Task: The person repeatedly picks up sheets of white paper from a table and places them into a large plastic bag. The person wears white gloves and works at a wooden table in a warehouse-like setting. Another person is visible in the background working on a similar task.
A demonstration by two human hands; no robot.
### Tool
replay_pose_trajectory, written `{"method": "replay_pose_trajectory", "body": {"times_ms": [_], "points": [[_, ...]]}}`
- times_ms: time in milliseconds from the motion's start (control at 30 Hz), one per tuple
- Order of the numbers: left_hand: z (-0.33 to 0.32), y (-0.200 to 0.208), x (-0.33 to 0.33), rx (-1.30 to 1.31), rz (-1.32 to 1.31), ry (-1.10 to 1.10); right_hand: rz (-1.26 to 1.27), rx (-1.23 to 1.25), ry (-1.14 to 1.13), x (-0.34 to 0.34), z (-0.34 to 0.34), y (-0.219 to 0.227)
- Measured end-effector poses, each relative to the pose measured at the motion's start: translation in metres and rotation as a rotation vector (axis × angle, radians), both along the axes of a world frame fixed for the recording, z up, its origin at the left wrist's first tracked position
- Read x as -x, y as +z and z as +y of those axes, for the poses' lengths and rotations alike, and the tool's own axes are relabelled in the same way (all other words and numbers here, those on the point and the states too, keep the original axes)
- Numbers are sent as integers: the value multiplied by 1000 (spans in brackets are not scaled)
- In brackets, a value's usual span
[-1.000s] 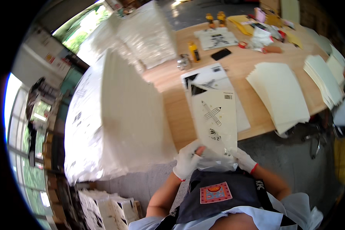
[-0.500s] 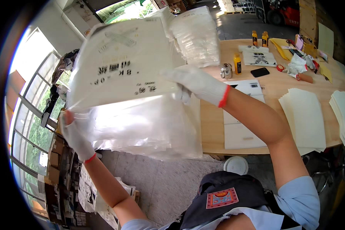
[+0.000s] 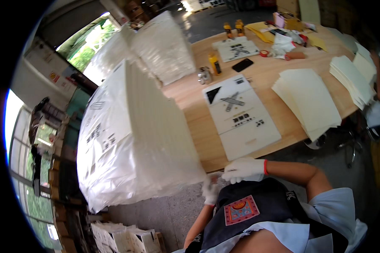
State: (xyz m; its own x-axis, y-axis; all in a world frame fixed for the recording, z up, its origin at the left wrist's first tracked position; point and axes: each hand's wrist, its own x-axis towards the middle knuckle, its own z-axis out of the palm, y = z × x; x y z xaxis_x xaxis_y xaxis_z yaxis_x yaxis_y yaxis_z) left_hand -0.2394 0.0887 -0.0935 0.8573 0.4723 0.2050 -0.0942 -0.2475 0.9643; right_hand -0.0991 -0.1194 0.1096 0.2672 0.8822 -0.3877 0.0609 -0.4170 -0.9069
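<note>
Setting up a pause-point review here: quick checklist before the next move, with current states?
1. Both hands gloved: ok, white gloves on left hand and right hand.
2. Hands empty: cannot tell, they are close together and blurred.
3. Printed white packet flat on the table: ok.
4. Fanned cream sheets squared up: not ok, edges are spread.
5. Phone off the packet: ok, it lies beyond the far end.
6. Tall plastic-wrapped stack at left fully supported: cannot tell, its underside is hidden.
</note>
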Motion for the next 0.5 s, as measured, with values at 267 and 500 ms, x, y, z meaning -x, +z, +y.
{"method": "replay_pose_trajectory", "body": {"times_ms": [267,500], "points": [[-114,89,-186,-895,238,-439,-18,275,-445,43,-103,-64],[-110,74,-227,-883,416,-688,16,225,-611,59,-122,-84]]}}
